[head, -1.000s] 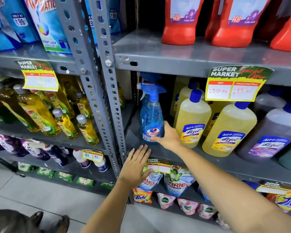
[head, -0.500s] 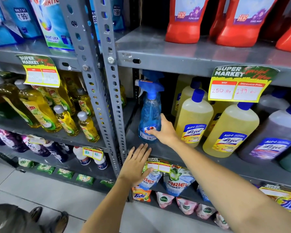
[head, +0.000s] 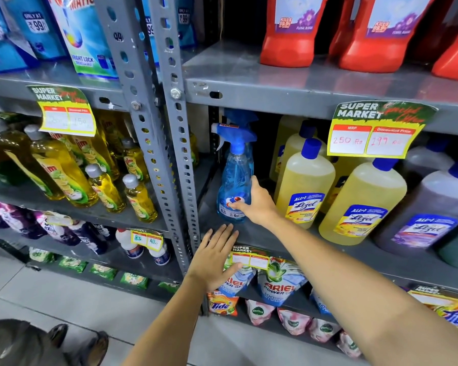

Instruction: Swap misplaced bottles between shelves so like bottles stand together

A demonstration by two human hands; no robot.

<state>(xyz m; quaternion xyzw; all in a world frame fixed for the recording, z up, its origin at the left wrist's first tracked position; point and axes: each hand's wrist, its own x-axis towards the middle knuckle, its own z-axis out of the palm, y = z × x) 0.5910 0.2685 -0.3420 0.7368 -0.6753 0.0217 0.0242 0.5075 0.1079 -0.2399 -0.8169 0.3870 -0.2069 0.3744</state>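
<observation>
A blue spray bottle (head: 236, 173) with a blue trigger head stands at the left end of the grey middle shelf (head: 270, 240), leaning a little. My right hand (head: 258, 204) grips its lower body, thumb on the label and fingers round the right side. To its right stand yellow Lizol bottles (head: 302, 186) with blue caps, then a purple Lizol bottle (head: 428, 207). My left hand (head: 214, 260) is open and flat just below the shelf's front edge, holding nothing.
A perforated grey upright (head: 175, 154) stands just left of the spray bottle. Yellow dish-liquid bottles (head: 64, 175) fill the left bay. Red bottles (head: 288, 35) stand on the shelf above, detergent pouches (head: 278, 286) below. A price tag (head: 376, 130) hangs over the Lizol bottles. Shoes (head: 90, 344) show at the bottom left.
My right hand has closed round the spray bottle's lower body and turned it, so the label faces more to the left. My left hand has barely moved.
</observation>
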